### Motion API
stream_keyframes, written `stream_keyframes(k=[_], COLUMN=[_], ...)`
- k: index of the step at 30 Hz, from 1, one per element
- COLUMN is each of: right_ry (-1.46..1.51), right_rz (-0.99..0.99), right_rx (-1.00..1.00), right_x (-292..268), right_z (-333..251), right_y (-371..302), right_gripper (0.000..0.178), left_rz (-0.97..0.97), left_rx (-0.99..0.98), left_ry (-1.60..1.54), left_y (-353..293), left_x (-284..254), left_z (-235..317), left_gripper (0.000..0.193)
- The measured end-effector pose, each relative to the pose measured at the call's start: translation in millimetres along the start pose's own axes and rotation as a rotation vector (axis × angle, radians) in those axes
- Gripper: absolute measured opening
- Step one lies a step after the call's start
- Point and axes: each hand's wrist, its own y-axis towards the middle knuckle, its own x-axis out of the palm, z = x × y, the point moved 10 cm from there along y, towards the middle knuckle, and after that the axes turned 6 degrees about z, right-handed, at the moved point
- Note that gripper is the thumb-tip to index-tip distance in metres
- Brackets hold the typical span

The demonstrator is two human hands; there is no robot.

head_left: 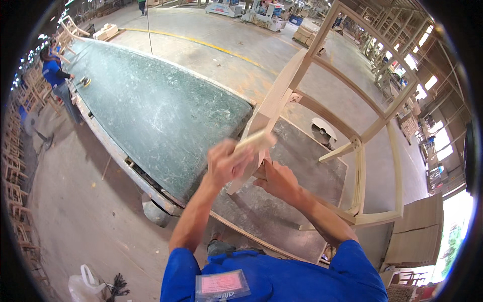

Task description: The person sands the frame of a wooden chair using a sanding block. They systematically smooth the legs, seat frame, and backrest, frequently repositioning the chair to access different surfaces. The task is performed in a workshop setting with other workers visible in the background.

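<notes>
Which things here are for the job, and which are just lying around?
For the job, it seems:
- pale block in the left hand
- wooden chair frame, with the right hand against it
- brown-grey table under the frame

Just lying around, it seems:
- white plastic bag on the floor
- brown stack off to the right

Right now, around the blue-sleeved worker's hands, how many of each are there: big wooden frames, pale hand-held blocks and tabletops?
Big wooden frame: 1
Pale block, blurred, in the left hand: 1
Tabletops: 2, one green tabletop and one brownish-grey tabletop
Total: 4
</notes>
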Motion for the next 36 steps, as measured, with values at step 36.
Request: stream_keyframes(k=[36], right_ry=[0.134], right_rz=[0.07], right_rx=[-0.127], right_x=[-23.4], right_z=[75.9], right_y=[-83.1], right_gripper=[0.075], left_rz=[-0.948], left_rx=[0.172], left_ry=[1.142], left_y=[31.8], left_x=[58.3], left_z=[93.7], left_gripper=[0.067])
